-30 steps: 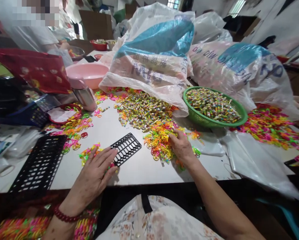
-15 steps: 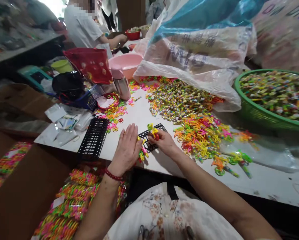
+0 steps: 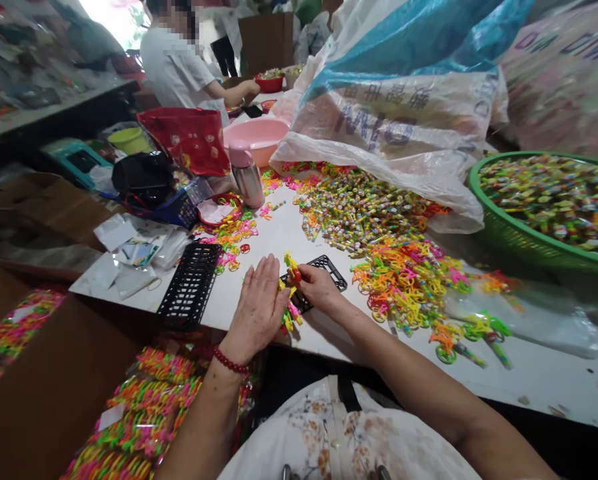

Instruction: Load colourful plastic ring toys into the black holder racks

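My left hand [image 3: 259, 303], with a dark red bead bracelet at the wrist, lies flat with its fingers stretched out. It rests beside small yellow, pink and green plastic toys [image 3: 291, 316] and partly covers them. Between the thumb and fingers of my right hand [image 3: 319, 287] is a small yellow and red plastic toy [image 3: 293, 268]. Under both hands is a black slotted plastic tray [image 3: 333, 270], partly hidden. Right of it is a heap of bright plastic toys [image 3: 403, 273], with a pile of candy-filled tubes [image 3: 353, 207] behind.
A second black tray [image 3: 191, 283] lies on the left. Farther back stand a steel flask [image 3: 249, 180], a pink basin [image 3: 259, 137] and a large plastic sack [image 3: 399, 113]. A full green basket [image 3: 543, 247] is at right. Below left is a box [image 3: 43, 387] of packed toys. A co-worker [image 3: 179, 67] stands beyond.
The small toy in my right hand has moved slightly left, closer to my left hand. My left hand keeps its flat pose. The whole view has shifted a little.
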A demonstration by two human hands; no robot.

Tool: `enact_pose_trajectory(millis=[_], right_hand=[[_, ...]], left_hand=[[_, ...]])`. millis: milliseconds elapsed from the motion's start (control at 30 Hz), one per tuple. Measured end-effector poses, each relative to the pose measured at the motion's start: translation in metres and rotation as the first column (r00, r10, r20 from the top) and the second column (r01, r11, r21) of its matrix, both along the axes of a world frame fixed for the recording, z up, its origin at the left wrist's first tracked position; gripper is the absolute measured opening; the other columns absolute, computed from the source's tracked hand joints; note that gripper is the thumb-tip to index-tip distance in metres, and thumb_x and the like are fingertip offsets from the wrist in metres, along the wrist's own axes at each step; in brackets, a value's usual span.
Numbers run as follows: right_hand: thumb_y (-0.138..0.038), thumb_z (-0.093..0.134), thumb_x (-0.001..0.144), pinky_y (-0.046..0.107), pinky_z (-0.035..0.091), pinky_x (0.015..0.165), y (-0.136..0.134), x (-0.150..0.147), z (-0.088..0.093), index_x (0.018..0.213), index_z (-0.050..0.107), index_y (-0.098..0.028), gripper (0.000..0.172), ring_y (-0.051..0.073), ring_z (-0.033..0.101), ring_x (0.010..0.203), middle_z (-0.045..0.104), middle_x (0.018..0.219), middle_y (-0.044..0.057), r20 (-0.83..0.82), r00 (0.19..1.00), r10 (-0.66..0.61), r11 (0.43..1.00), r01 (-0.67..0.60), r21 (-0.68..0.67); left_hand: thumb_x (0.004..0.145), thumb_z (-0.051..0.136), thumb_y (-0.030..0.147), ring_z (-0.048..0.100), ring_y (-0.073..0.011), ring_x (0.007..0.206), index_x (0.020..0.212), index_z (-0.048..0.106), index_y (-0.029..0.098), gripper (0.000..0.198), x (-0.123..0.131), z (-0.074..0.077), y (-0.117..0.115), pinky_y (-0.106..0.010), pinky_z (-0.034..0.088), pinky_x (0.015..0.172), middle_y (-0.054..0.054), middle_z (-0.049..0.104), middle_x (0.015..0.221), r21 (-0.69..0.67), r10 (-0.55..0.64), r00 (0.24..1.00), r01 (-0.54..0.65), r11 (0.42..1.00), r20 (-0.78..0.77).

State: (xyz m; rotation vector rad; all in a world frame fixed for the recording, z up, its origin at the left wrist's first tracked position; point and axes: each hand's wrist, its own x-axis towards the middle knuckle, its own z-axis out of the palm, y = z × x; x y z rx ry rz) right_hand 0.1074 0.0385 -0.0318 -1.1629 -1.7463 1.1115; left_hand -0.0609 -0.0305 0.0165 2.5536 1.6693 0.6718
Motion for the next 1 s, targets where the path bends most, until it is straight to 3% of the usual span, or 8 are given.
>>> enact_pose_trajectory(millis=[167, 267, 400, 667, 800, 867, 933, 1000], right_hand=[[-0.036, 0.061, 0.082, 0.024, 0.043, 0.068, 0.003, 0.007, 0.002, 0.088, 0.069, -0.018, 0.021, 0.015, 0.058, 0.072, 0.067, 0.078, 0.000, -0.055, 0.993, -0.102, 0.995, 0.102, -0.014], [-0.035, 0.061, 0.084, 0.024, 0.041, 0.066, 0.007, 0.005, 0.005, 0.086, 0.067, -0.018, 0.018, 0.014, 0.056, 0.069, 0.065, 0.074, -0.001, 0.037, 0.996, -0.082, 0.997, 0.082, -0.013], [-0.030, 0.061, 0.088, 0.023, 0.040, 0.069, 0.010, -0.006, 0.012, 0.095, 0.064, -0.018, 0.014, 0.014, 0.058, 0.072, 0.067, 0.080, 0.001, 0.267, 0.964, 0.007, 0.999, -0.018, 0.038], [-0.027, 0.058, 0.090, 0.025, 0.039, 0.069, 0.007, -0.001, 0.013, 0.106, 0.062, -0.019, 0.019, 0.019, 0.059, 0.080, 0.067, 0.089, 0.006, 0.614, 0.776, 0.142, 0.969, -0.236, 0.074], [-0.027, 0.056, 0.090, 0.026, 0.042, 0.074, 0.003, -0.003, 0.008, 0.109, 0.060, -0.018, 0.021, 0.021, 0.059, 0.087, 0.065, 0.092, 0.008, 0.684, 0.710, 0.169, 0.916, -0.369, 0.156], [-0.025, 0.055, 0.091, 0.027, 0.044, 0.075, 0.007, -0.005, 0.006, 0.113, 0.058, -0.017, 0.024, 0.021, 0.060, 0.090, 0.066, 0.094, 0.008, 0.711, 0.679, 0.185, 0.901, -0.406, 0.152], [-0.023, 0.055, 0.090, 0.027, 0.046, 0.074, 0.010, -0.004, 0.006, 0.113, 0.057, -0.018, 0.024, 0.021, 0.061, 0.089, 0.067, 0.093, 0.007, 0.717, 0.663, 0.214, 0.900, -0.419, 0.119], [-0.023, 0.054, 0.090, 0.028, 0.048, 0.075, 0.002, 0.005, 0.011, 0.116, 0.056, -0.019, 0.026, 0.021, 0.063, 0.091, 0.068, 0.097, 0.006, 0.676, 0.708, 0.203, 0.907, -0.397, 0.143]], left_hand=[[0.103, 0.028, 0.032, 0.010, -0.0227, 0.151, 0.154, 0.017, 0.015, 0.055, -0.007, 0.003, 0.004, -0.050, 0.019, 0.122, -0.015, 0.021, 0.161, 0.000, 0.012, 0.991, -0.012, 1.000, 0.131], [0.103, 0.028, 0.033, 0.017, -0.0239, 0.150, 0.154, 0.018, 0.015, 0.055, -0.010, 0.001, 0.008, -0.055, 0.011, 0.122, -0.015, 0.031, 0.157, 0.010, 0.027, 0.997, -0.027, 1.000, 0.078], [0.103, 0.027, 0.033, 0.026, -0.0230, 0.147, 0.154, 0.018, 0.013, 0.055, -0.009, -0.005, 0.009, -0.054, 0.009, 0.123, -0.016, 0.034, 0.155, 0.011, 0.025, 1.000, -0.025, 1.000, 0.014], [0.103, 0.026, 0.034, 0.023, -0.0213, 0.148, 0.154, 0.020, 0.011, 0.056, -0.004, 0.002, 0.007, -0.050, 0.010, 0.123, -0.015, 0.031, 0.157, -0.027, 0.023, 0.998, -0.025, 0.999, -0.066], [0.102, 0.027, 0.034, 0.026, -0.0269, 0.147, 0.150, 0.035, 0.018, 0.051, -0.002, 0.002, 0.008, -0.056, 0.014, 0.120, -0.012, 0.027, 0.159, -0.023, 0.006, 0.992, -0.009, 1.000, -0.123], [0.101, 0.029, 0.035, 0.026, -0.0314, 0.146, 0.145, 0.045, 0.023, 0.048, -0.004, -0.004, 0.011, -0.060, 0.015, 0.117, -0.010, 0.032, 0.157, -0.002, -0.008, 0.989, 0.008, 1.000, -0.147], [0.100, 0.033, 0.036, 0.028, -0.0336, 0.145, 0.144, 0.046, 0.026, 0.048, -0.008, -0.010, 0.015, -0.064, 0.016, 0.116, -0.010, 0.040, 0.153, 0.031, -0.011, 0.990, 0.015, 0.999, -0.137], [0.099, 0.036, 0.037, 0.031, -0.0350, 0.143, 0.146, 0.042, 0.029, 0.049, -0.011, -0.012, 0.016, -0.067, 0.017, 0.114, -0.011, 0.044, 0.150, 0.068, -0.026, 0.995, 0.032, 0.997, -0.094]])
